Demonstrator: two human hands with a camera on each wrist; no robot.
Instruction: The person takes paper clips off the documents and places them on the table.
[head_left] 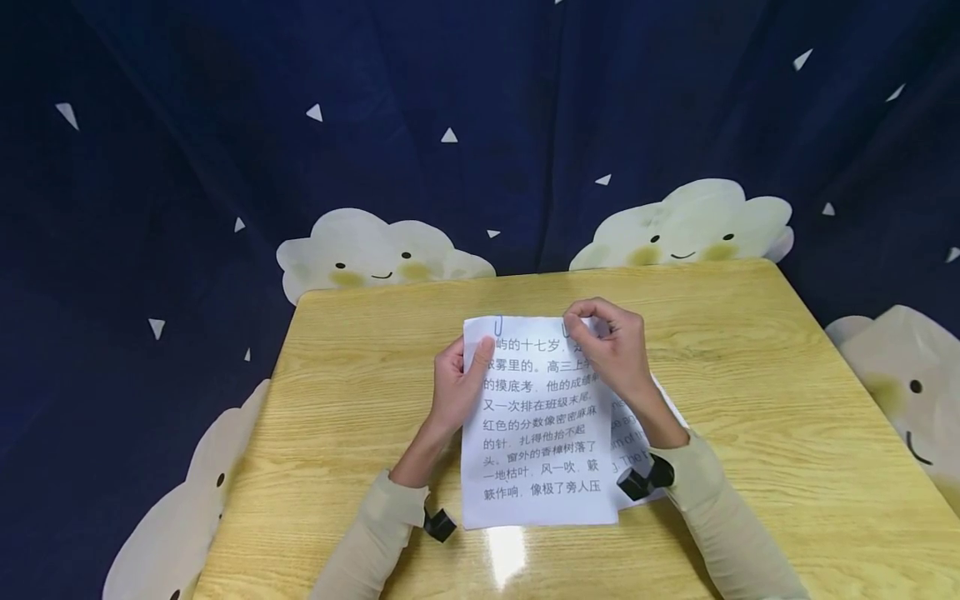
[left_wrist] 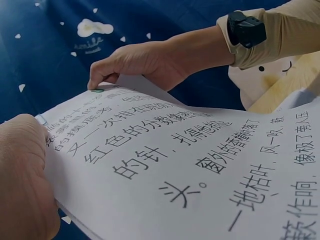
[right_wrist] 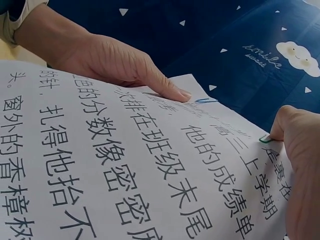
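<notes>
Head | left hand (head_left: 456,382): grips papers (head_left: 536,437) | right hand (head_left: 621,346): curled, pinches paperclip (head_left: 566,331)

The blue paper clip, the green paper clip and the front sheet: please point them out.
Blue paper clip (right_wrist: 206,100), right wrist view: its wire loop.
Green paper clip (right_wrist: 264,140), right wrist view: its exposed end.
Front sheet (head_left: 540,421), head view: middle of its text.

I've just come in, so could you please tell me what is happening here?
A person's left hand grips the left edge of a printed sheet over a wooden table, near a blue paper clip. The right hand pinches a green paper clip on the top edge. Another page shows partly behind it.
</notes>
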